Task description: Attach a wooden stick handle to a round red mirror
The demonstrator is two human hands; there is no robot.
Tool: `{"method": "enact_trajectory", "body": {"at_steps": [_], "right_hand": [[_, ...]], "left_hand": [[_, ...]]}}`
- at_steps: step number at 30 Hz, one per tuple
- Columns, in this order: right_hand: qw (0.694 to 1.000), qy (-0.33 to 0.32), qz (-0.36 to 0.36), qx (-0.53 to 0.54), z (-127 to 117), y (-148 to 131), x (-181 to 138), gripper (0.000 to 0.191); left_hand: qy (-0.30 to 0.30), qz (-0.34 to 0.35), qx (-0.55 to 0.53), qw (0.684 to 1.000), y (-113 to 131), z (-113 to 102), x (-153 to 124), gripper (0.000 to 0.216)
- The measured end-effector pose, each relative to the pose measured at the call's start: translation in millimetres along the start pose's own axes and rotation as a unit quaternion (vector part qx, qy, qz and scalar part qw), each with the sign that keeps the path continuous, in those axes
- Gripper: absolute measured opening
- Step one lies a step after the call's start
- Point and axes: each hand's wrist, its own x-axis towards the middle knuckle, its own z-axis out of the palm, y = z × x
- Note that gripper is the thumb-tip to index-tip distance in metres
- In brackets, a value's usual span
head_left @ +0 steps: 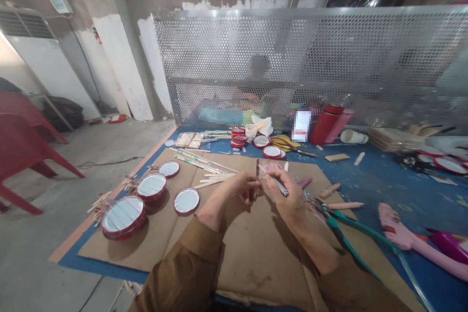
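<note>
My right hand (287,197) is closed around a short pale pen-like tool (281,186), whose exact kind I cannot make out. Close beside it, my left hand (245,189) has its fingers curled in a pinch; anything between them is hidden. Both hands are over a brown cardboard sheet (256,253), just in front of a small flat tray (272,164) with pinkish bits. Left of my left hand lie pale flat wooden sticks (214,178) and a white disc with a red rim (186,201). Green-handled pliers (340,224) rest by my right wrist.
Stacked red-rimmed discs (123,215) stand at the left. A pink glue gun (398,234) lies at the right. Behind are a red bottle (325,124), a paper cup (354,137) and a perforated metal screen (234,44). A red chair (32,151) stands left.
</note>
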Motion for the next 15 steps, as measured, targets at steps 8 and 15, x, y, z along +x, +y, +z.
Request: {"method": "enact_trajectory", "body": {"at_steps": [8, 15], "right_hand": [[1.000, 0.001, 0.003, -0.005, -1.1, -2.5, 0.1, 0.019], [1.000, -0.006, 0.008, -0.002, -0.7, -0.8, -0.3, 0.019]], "left_hand": [[0.002, 0.001, 0.014, 1.000, 0.0, -0.1, -0.4, 0.047], [-0.005, -0.002, 0.015, 1.000, 0.2, 0.0, -1.1, 0.039]]}}
